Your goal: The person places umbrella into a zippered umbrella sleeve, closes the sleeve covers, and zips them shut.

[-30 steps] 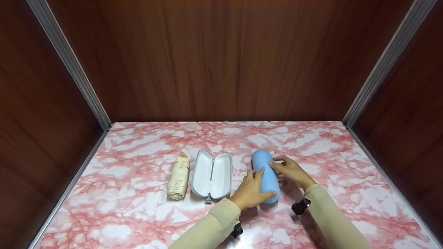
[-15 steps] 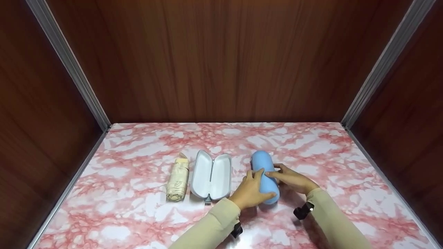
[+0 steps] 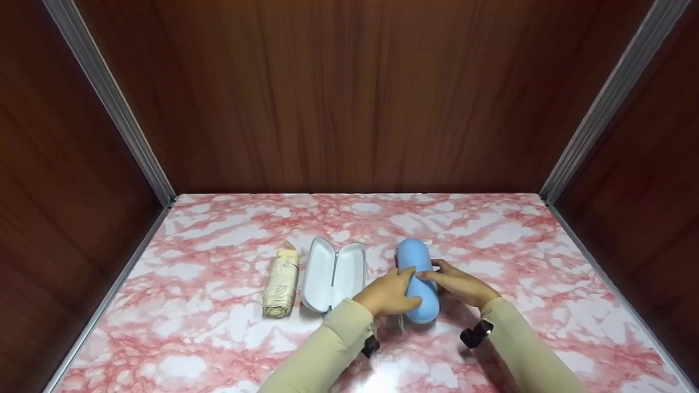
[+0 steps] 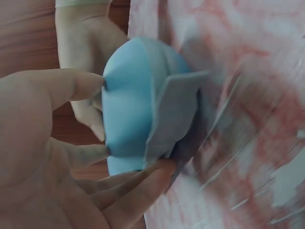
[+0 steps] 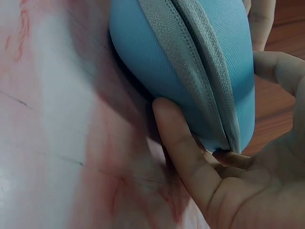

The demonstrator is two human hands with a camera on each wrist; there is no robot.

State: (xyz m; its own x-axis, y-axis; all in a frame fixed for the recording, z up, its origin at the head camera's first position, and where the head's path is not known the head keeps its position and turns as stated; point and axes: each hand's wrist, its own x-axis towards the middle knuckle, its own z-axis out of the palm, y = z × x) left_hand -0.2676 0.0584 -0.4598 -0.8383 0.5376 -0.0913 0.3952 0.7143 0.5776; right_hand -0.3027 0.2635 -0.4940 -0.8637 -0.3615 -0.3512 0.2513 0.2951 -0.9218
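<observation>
A blue zip case with rounded ends lies lengthwise on the table, right of centre. My left hand holds its left side, thumb and a fingertip against the blue top. In the left wrist view, lower fingers of that hand touch a grey flap on the case's side. My right hand grips the opposite side, its thumb on top near the left fingertips. The right wrist view shows a grey zipper band along that side, with fingers below and beside it. The underside of the case is hidden.
A white glasses case lies opened out to the left of my left hand. Beyond it lies a rolled beige folding umbrella. Dark wood-grain panels enclose the back and sides of the red-and-white marbled table.
My right hand has slid toward the near end along the blue zip case. My left hand has shifted slightly left, its thumb drawn in from the near end, and a thin pale strip shows beneath it.
</observation>
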